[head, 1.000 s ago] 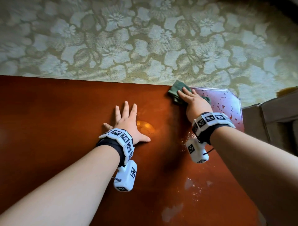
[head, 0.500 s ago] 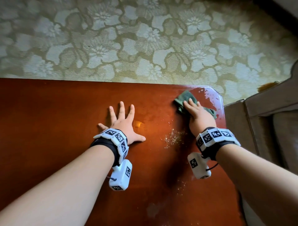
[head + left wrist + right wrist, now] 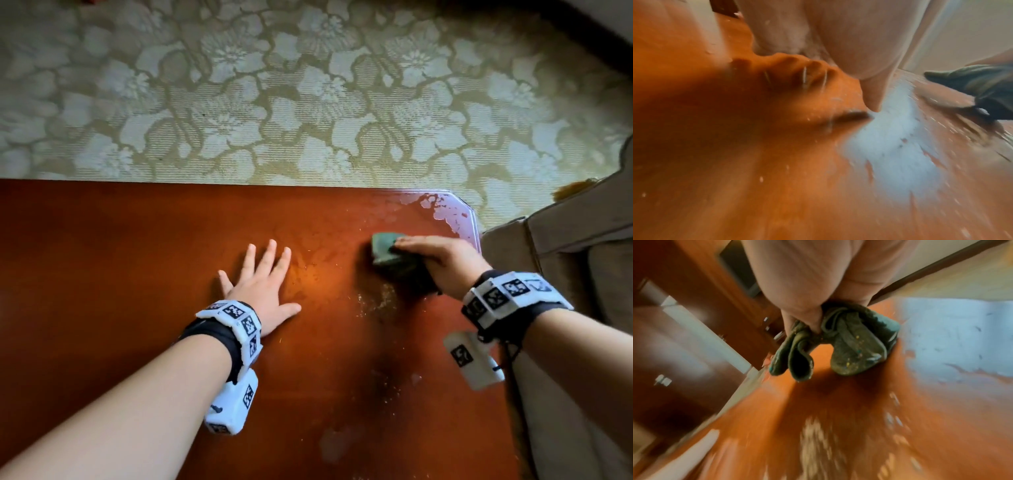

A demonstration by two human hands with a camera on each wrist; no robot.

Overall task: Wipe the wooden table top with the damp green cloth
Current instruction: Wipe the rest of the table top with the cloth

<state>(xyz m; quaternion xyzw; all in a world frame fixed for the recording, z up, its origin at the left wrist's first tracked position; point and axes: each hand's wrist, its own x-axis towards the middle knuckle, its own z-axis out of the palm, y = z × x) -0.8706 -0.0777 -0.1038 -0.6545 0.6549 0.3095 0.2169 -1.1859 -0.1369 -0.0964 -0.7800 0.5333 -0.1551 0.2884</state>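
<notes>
Since the earlier frame, the right hand [image 3: 448, 263] has dragged the green cloth [image 3: 394, 255] away from the far corner, gripping it bunched. Crumbs [image 3: 380, 301] lie just nearer than the cloth on the table top [image 3: 102, 274]. Left hand [image 3: 263, 287] rests flat, fingers spread.

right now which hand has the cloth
The right hand grips the bunched green cloth; the left hand lies flat and bare on the table.
</notes>
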